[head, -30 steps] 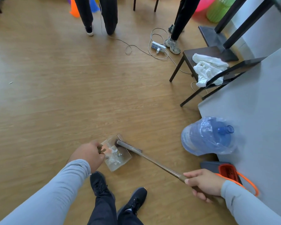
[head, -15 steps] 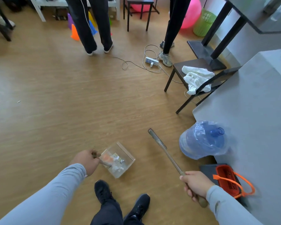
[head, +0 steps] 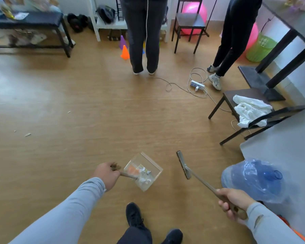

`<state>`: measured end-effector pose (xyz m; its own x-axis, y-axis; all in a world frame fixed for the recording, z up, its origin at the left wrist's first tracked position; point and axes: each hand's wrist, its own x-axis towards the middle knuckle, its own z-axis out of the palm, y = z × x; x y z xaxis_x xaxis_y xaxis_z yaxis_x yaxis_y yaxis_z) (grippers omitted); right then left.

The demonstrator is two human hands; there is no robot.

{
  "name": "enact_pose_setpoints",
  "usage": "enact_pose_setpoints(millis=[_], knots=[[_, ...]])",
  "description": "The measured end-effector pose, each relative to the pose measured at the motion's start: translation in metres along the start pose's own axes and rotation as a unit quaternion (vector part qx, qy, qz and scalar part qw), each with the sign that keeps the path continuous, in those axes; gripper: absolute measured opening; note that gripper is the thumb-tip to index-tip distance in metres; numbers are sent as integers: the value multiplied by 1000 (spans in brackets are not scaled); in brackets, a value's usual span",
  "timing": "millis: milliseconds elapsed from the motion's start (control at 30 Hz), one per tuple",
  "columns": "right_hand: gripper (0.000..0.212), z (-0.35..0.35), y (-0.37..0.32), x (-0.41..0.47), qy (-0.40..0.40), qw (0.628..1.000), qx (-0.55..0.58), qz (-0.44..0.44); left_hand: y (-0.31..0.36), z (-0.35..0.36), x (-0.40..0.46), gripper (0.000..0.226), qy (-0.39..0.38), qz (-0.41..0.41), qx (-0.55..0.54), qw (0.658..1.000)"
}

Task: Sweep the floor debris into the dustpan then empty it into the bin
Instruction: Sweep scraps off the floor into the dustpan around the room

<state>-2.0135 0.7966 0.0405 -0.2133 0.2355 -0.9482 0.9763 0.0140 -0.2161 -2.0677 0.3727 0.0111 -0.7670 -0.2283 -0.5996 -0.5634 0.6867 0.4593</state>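
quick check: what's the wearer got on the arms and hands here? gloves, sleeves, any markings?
No gloves: both hands are bare, left hand and right hand. Both arms wear long, light grey-blue sleeves reaching the wrists. The right sleeve shows a small darker elongated mark near the cuff; the left sleeve is plain. No watch, rings or cables visible.

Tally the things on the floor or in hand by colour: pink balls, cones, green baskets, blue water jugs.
Pink balls: 2
Cones: 2, orange and purple
Green baskets: 1
Blue water jugs: 1
Total: 6
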Motion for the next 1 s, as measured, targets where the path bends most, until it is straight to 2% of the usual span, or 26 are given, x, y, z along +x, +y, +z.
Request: enact_pose_setpoints(millis=[300,500,800,1000], knots=[[25,76,-93,-13,-7,998,-61,0,-61,-82,6,7,58,-48,-47,996],[24,108,-157,4,-5,994,-108,-2,-79,-106,20,14,86,-86,-69,990],[20,130,-280,64,-24,988,-151,-13,-47,-144,75,9,129,-159,-103,973],[20,141,-364,110,-32,986,-163,-13,-12,-178,110,11,179,-209,-143,951]])
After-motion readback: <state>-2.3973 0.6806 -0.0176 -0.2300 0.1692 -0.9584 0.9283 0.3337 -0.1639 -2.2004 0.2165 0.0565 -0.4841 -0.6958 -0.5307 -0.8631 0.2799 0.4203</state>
